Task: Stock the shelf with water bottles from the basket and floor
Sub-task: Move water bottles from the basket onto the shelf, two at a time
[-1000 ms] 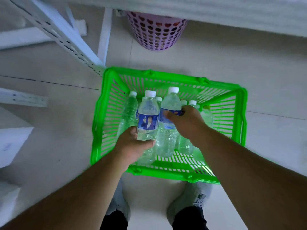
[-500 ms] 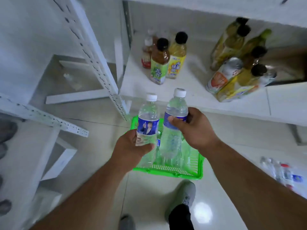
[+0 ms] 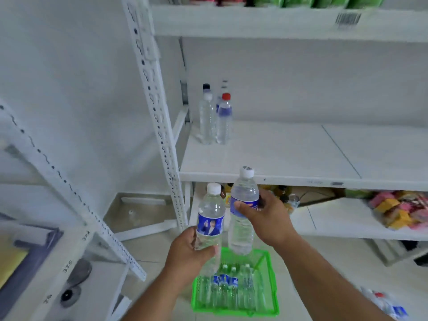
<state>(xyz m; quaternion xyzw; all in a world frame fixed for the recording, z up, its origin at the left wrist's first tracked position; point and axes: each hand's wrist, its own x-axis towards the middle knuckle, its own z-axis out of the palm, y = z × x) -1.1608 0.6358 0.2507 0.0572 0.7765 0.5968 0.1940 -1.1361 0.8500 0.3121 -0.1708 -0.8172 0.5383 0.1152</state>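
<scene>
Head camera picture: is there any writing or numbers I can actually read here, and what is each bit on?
"375": on the edge of the left-hand rack.
Another number above it on that rack: too blurred.
Blue label on the bottle in the left hand: a picture, words unreadable.
Label on the bottle in the right hand: blurred.
Barcode tag on the upper shelf edge: unreadable.

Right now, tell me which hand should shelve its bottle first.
Right, probably. The right hand holds its bottle higher, cap level with the shelf edge. The left hand holds its bottle lower.
</scene>
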